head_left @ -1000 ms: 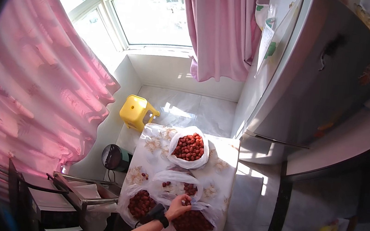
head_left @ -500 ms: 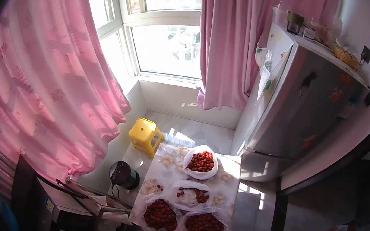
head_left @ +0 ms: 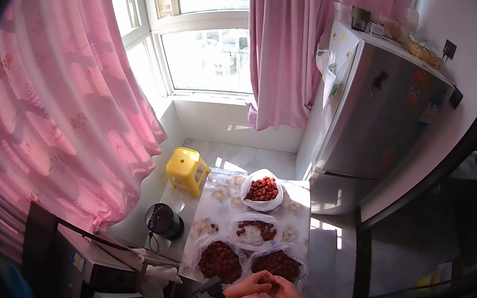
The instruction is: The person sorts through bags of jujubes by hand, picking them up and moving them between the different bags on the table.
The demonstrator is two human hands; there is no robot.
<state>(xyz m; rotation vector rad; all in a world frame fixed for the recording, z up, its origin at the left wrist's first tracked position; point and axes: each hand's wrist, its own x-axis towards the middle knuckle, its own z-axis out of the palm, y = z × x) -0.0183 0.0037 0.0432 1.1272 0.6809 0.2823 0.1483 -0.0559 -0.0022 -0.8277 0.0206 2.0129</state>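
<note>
My left hand [head_left: 255, 284] and my right hand [head_left: 287, 292] meet at the table's near edge, fingers curled in and touching each other. Anything between the fingertips is too small or hidden to make out. Just beyond them is a white plastic bag full of dark red dates [head_left: 276, 265], partly covered by my hands. To its left sits another bag of dark red dates [head_left: 220, 262]. Farther off, a bag with a few scattered dates [head_left: 255, 231] lies spread flat. At the far end stands a bag of brighter red dates [head_left: 263, 189].
The patterned tablecloth [head_left: 217, 197] bears several loose dates at its left. A yellow stool [head_left: 186, 169] and a dark round appliance [head_left: 164, 221] stand left of the table. A grey refrigerator [head_left: 376, 113] is at the right, and pink curtains [head_left: 71, 91] hang by the window.
The view has shifted, with more of my arms and pink top showing. My hands stay together and now appear slightly higher, overlapping the near right bag.
</note>
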